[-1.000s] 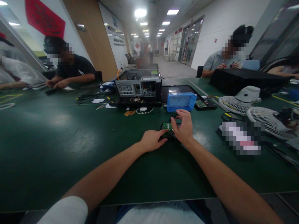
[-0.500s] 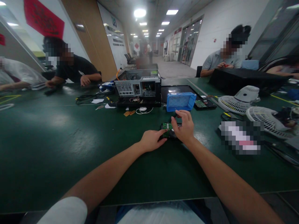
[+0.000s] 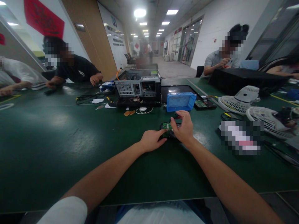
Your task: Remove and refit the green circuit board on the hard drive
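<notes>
A hard drive point(image 3: 171, 133) lies on the green table in front of me, its green circuit board facing up. My left hand point(image 3: 153, 140) grips its left side, index finger over the board and thumb along the near edge. Above the drive's right part, my right hand point(image 3: 184, 127) pinches a dark screwdriver point(image 3: 176, 115) between bent fingers. The hand hides most of the tool, and its tip cannot be made out. Just behind my right hand, a blue plastic tray point(image 3: 181, 102) stands on its side.
An opened computer case point(image 3: 137, 87) stands at the back, with a dark flat panel point(image 3: 178, 89) beside it. Another drive with a circuit board point(image 3: 205, 104) lies right of the tray. White fan parts point(image 3: 245, 99) and cables are at the right. Several people sit around the table.
My right hand has shifted and turned very slightly at the screwdriver. My left hand and the drive stay put. The person at the right has raised a hand a little.
</notes>
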Demonstrator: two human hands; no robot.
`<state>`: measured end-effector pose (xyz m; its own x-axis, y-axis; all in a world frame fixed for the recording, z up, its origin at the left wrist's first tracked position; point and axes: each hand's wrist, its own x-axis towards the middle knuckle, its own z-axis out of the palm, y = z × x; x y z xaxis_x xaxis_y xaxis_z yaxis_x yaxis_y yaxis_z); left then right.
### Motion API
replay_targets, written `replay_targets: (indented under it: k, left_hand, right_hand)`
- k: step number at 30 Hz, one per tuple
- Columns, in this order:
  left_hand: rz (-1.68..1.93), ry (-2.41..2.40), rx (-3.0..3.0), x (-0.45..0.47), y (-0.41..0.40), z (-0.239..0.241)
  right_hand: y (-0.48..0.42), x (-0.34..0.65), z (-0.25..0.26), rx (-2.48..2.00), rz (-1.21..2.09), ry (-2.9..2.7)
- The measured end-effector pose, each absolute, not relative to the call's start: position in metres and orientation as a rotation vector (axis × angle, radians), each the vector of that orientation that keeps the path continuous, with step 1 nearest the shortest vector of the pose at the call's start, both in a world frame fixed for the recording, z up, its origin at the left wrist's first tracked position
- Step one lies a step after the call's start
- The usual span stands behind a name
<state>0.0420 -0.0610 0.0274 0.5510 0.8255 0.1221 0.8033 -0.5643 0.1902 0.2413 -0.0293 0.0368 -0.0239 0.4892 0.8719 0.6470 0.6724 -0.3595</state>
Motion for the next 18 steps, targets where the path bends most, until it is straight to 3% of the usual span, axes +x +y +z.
replay_targets:
  k: [18]
  left_hand:
    - [0.336, 1.397, 2.676, 0.0416, -0.0598, 0.0238]
  right_hand:
    - [-0.0263, 0.2415, 0.0348, -0.912, -0.021, -1.652]
